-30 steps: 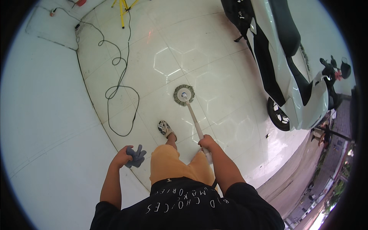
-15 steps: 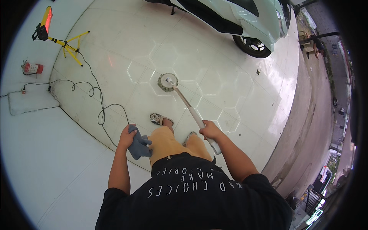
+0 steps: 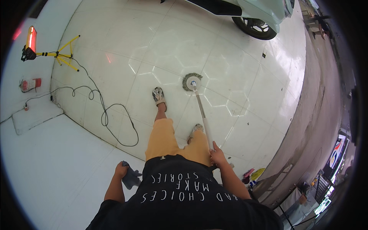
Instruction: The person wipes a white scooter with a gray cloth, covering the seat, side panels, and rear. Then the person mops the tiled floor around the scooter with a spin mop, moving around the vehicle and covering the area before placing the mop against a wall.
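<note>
My left hand [image 3: 121,169] is closed around a bunched grey-blue cloth [image 3: 131,178], which hangs beside my left hip. My right hand [image 3: 218,156] grips the pale handle of a round-headed mop [image 3: 207,128] close to my right thigh. The mop's handle slants away from me, and its round white head with a grey string fringe [image 3: 192,81] rests on the tiled floor ahead of my feet. My left shoe [image 3: 158,96] is planted farther forward than my right shoe [image 3: 196,130].
A pale scooter [image 3: 255,17] stands at the far right. On the left are a lit lamp on a yellow tripod [image 3: 65,55], a red fire extinguisher [image 3: 31,84] and a looped black cable [image 3: 104,115] across the floor. Colourful items [image 3: 255,174] lie near the right edge.
My left foot has stepped forward. The mop head has shifted right in view, and its handle stands straighter ahead of me. Both hands have come lower, nearer my body, still holding the cloth and mop.
</note>
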Demonstrator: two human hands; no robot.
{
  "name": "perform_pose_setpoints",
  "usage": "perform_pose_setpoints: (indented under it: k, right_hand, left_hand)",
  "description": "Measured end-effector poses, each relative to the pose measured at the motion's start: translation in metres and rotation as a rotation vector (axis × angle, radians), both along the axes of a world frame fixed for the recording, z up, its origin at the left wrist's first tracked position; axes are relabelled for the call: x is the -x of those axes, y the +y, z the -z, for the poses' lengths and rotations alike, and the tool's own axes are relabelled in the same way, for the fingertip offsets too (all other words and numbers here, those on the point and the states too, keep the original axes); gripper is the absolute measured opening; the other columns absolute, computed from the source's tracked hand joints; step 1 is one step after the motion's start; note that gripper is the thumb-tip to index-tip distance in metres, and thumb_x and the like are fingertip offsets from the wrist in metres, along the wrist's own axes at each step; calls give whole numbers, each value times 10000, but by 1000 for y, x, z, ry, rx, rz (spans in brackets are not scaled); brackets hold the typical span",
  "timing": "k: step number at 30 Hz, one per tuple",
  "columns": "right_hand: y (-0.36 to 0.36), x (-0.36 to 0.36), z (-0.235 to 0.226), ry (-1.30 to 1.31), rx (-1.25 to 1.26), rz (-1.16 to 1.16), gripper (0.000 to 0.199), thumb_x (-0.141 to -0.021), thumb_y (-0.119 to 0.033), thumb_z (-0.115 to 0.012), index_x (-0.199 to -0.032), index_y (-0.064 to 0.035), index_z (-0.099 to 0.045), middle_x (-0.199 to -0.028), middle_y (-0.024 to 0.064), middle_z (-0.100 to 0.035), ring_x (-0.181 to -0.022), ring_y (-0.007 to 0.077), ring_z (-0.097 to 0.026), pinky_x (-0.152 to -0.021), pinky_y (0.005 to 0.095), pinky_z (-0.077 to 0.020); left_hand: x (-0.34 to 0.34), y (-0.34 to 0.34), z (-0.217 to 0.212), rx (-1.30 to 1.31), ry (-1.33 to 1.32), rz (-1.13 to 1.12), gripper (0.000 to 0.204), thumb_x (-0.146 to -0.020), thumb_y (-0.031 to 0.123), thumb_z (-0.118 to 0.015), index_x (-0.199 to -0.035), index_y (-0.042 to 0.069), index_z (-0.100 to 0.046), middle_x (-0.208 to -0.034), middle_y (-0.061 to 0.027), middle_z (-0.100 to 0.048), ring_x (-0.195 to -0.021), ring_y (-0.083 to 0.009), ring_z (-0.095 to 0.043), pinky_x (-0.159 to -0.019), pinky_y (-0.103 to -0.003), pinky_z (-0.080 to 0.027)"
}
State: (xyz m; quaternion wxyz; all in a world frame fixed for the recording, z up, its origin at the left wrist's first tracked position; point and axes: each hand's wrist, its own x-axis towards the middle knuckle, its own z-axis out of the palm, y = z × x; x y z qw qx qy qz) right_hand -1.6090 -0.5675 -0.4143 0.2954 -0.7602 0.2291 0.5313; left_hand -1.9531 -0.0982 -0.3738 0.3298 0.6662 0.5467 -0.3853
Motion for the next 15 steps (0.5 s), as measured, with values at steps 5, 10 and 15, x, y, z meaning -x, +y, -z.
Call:
perform_pose_setpoints:
  k: [5,10,15]
  right_hand:
    - [115,-54,14,-191,29,259,524,-998,-210,-502,-1510,-221,-389,-621,13,-461,-424,103,-377,-353,288,-321]
    - [260,-244,59,-119,-18,421,553,-988,-274,-453,-1527,-312,-335,-647,32,-462,-446,140,-396,-378,311,-336]
    - [297,-359,118,-273,5,252,589,-960,-212,-417,-1539,-181,-318,-621,45,-504,-403,155,-429,-366,336,-367]
  left_hand:
    - [-112,106,27,19,-52,143,408,-810,144,-675,-1177,-22,-607,-1105,-198,-680,-1039,-325,-649,-908,-413,-496]
    - [-294,222,24,-39,-509,-71,363,-874,87,-630,-1230,27,-594,-1041,-106,-664,-970,-212,-620,-880,-330,-484]
    - [-389,274,8,79,-778,-94,360,-894,63,-602,-1251,25,-581,-1021,-73,-646,-947,-165,-590,-878,-297,-471]
